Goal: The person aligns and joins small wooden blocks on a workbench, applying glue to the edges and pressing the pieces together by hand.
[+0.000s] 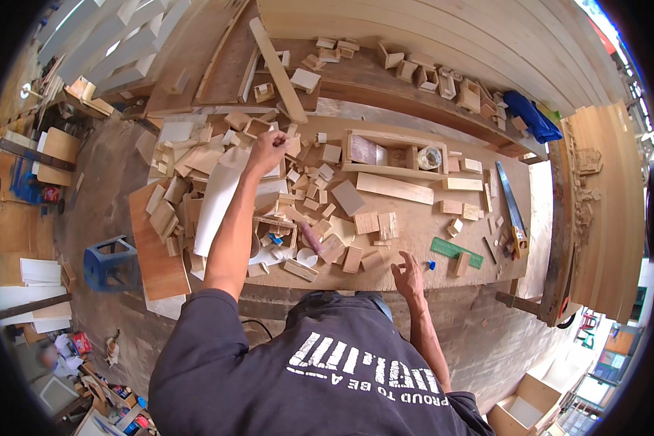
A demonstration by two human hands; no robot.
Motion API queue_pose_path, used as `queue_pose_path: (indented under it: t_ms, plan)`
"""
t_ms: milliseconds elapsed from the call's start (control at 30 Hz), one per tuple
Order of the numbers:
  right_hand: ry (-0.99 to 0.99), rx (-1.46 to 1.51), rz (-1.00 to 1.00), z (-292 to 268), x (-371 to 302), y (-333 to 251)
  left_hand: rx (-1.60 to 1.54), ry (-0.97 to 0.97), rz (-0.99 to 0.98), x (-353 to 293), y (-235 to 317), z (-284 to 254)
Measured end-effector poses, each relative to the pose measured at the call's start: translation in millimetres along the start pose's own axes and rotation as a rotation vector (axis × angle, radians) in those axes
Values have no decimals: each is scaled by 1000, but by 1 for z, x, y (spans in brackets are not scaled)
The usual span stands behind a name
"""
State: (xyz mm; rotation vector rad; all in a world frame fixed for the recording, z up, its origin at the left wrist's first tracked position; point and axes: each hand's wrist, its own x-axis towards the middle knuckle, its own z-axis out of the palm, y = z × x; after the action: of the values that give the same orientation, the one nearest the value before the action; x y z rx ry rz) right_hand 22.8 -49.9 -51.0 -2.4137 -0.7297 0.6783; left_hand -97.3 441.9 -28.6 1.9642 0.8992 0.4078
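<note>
I have one view only, from the head camera, worn high and looking steeply down over my own chest and dark shirt [327, 363]. It faces forward and down across the counter [414, 218], which fills the middle of the picture, far enough off that its whole width shows along with floor [102, 211] on my left. The fisheye bends the long planks [443, 43] at the far side into arcs and blackens the corners. My left hand [267, 151] reaches far in from below; my right hand [408, 277] sits at the near edge.
</note>
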Motion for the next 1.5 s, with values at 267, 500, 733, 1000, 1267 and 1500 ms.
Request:
queue_pose_path:
  t_ms: [267,500,733,1000,1267,1500]
  plan:
    - [-199,305,-83,-3,38,-85,-482,-127,-308,-118,35,38]
    - [-370,663,-297,25,61,-147,-584,-202,-329,-187,59,99]
    - [-392,494,-221,29,95,-112,-116,-10,-244,-220,84,115]
    - [-372,879,-120,-8,131,-59,-60,88,-321,-251,99,153]
    - [-549,1000,-165,-22,110,-86,-644,125,-400,-229,113,163]
    - [-529,845,-247,-16,88,-105,-737,100,-389,-211,120,152]
